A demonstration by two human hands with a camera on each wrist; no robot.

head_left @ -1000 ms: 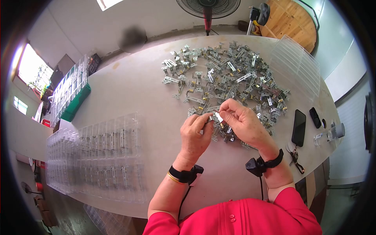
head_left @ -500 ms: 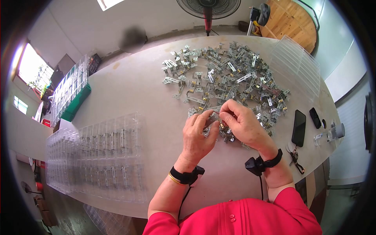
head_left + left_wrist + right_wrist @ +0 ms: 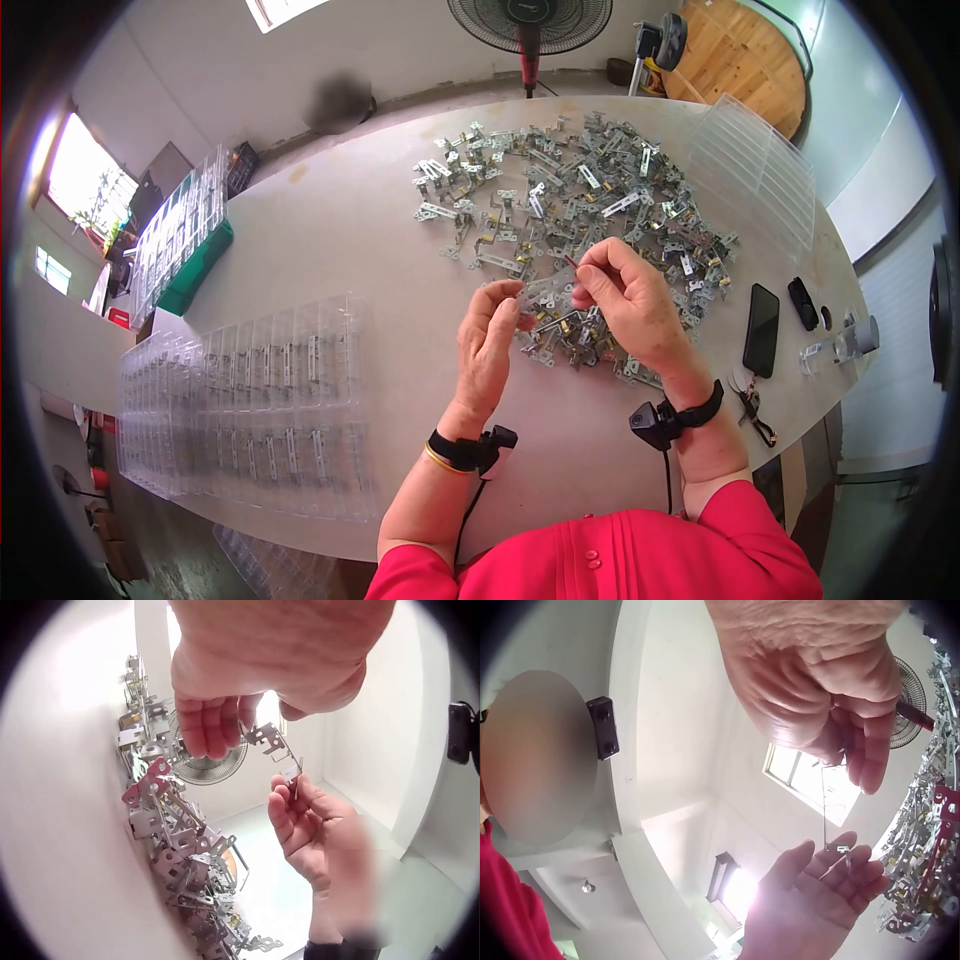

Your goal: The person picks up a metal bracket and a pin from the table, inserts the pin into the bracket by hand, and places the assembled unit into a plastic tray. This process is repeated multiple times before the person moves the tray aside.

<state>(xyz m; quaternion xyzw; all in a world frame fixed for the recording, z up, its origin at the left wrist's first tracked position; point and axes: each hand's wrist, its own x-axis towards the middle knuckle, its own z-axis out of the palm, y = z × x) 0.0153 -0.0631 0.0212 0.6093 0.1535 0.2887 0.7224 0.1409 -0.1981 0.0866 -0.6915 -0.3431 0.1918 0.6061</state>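
Observation:
My right hand (image 3: 632, 308) pinches one end of a thin metal bracket (image 3: 264, 739), with thumb and fingertips together. In the right wrist view, the bracket's lower end meets the fingers of my left hand (image 3: 802, 907), whose palm faces up, its thumb apart and fingers loosely bent. A thin dark red tip (image 3: 570, 260) shows beside the right fingertips in the head view. Both hands are over the near edge of a pile of similar metal brackets (image 3: 590, 200), some with brass-coloured parts.
Clear plastic trays (image 3: 355, 310) holding rows of brackets lie at the left of the table (image 3: 300, 240). Beyond them stands a green bin (image 3: 195, 265). An empty clear tray (image 3: 800, 205), a phone (image 3: 762, 325) and a small bottle (image 3: 855, 340) are at the right.
The hands have moved apart. My left hand has let go its pinch and loosened its fingers, while my right hand has shifted slightly up and right with the bracket.

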